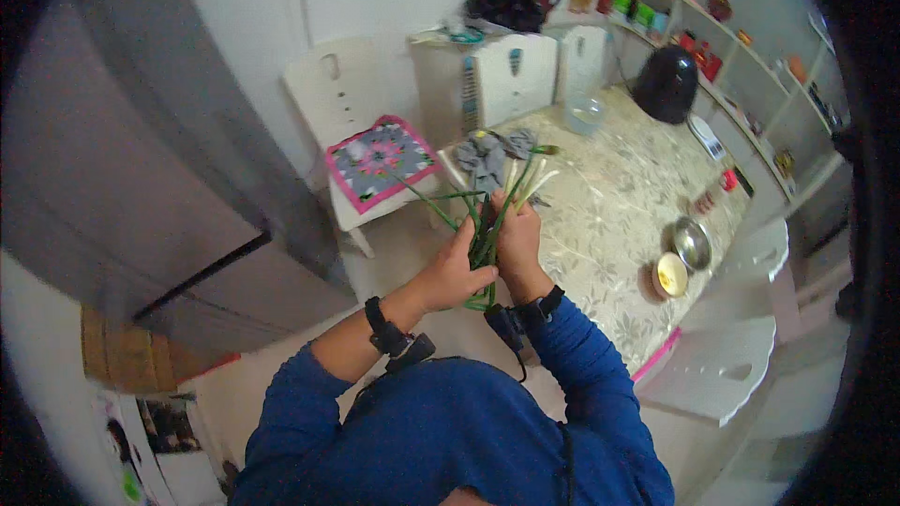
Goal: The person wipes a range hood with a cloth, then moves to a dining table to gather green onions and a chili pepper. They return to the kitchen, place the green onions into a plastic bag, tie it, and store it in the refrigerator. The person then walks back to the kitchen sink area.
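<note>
Between my two hands is a bunch of spring onions (485, 235), its white ends pointing away from me and to the right. My left hand (457, 270) closes around the green leaves, with some leaves sticking out to the left. Nearer the white stalks, my right hand (519, 235) grips the same bunch. Both hands are above the floor by the table's left edge. Just beyond them a crumpled grey cloth (485, 158) lies at the corner of the table (598, 204).
A cream bowl (669, 275), a metal bowl (692, 243) and a red-capped bottle (714, 195) stand on the table's right side. Farther back are a clear bowl (584, 114) and a black dome-shaped object (666, 84). White chairs (731, 372) surround the table; a grey refrigerator (162, 176) stands left.
</note>
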`<state>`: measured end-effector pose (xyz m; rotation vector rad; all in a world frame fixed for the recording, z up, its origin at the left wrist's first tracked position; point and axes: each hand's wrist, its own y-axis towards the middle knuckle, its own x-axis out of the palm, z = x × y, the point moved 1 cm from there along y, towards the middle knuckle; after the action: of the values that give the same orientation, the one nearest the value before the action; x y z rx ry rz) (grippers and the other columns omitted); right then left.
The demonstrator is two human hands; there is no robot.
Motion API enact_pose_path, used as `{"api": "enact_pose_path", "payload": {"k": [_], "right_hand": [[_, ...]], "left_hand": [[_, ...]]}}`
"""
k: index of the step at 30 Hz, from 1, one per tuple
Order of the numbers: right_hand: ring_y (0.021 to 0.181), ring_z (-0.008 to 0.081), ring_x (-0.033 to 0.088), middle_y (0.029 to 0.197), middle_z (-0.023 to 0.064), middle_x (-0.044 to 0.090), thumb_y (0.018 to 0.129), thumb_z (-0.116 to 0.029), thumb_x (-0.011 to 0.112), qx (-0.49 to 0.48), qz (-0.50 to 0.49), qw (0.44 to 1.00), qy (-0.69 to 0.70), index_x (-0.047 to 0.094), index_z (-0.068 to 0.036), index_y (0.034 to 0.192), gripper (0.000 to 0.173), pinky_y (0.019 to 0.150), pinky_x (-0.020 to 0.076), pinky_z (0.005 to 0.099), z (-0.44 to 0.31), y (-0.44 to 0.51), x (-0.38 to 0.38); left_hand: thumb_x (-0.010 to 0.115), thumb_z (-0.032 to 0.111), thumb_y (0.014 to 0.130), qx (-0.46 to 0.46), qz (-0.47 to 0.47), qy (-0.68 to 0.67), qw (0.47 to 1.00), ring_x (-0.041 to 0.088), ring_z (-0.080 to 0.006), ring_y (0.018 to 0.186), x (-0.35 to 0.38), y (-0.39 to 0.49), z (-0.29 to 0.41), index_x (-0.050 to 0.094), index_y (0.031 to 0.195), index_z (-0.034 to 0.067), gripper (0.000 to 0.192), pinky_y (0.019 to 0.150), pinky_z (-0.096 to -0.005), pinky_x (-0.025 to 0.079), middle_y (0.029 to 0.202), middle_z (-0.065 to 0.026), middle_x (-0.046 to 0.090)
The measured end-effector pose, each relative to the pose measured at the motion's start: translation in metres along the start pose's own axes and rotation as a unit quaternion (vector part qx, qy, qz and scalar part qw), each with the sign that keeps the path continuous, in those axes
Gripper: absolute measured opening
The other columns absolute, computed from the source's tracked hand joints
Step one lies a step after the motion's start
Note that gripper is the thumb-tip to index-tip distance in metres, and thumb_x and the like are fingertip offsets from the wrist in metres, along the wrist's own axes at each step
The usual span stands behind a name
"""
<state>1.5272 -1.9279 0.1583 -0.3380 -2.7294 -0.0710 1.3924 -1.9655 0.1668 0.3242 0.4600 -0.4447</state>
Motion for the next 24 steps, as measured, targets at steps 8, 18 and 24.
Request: {"api": "enact_pose_path", "payload": {"k": [8,18,24], "right_hand": [[0.074,0.0121,0.055,0.079,0.0022,0.062,0.093,-0.021,0.059,0.041,-0.194,0.980,-0.034,0.064,0.001,0.094,0.023,0.063,0.0443,0.0301,0.043,-0.069,0.105],[0.103,0.0151,0.053,0.113,0.0062,0.057,0.096,-0.021,0.056,0.044,-0.500,0.863,-0.056,0.051,0.000,0.126,0.037,0.090,0.0425,0.0311,0.129,-0.263,0.239],[0.122,0.0221,0.048,0.134,0.0103,0.047,0.095,-0.028,0.058,0.184,-0.585,0.785,-0.089,0.035,0.001,0.143,0.061,0.105,0.0357,0.0362,0.203,-0.430,0.287]], "left_hand": [[0.067,0.012,0.073,-0.036,0.195,-0.016,0.980,0.059,-0.0232,0.098,-0.047,-0.110,-0.031,0.020,0.147,0.000,0.088,0.087,-0.0356,0.048,0.110,-0.0156,0.059],[0.067,0.010,0.075,-0.201,0.368,-0.160,0.894,0.057,-0.0163,0.082,-0.122,-0.369,-0.023,0.050,0.123,-0.001,0.052,0.074,-0.0321,0.048,0.090,-0.0070,0.059],[0.061,-0.001,0.079,-0.150,0.619,-0.174,0.751,0.055,-0.0121,0.085,-0.148,-0.557,-0.019,0.045,0.134,0.002,0.057,0.076,-0.0283,0.048,0.092,-0.0025,0.056]]}}
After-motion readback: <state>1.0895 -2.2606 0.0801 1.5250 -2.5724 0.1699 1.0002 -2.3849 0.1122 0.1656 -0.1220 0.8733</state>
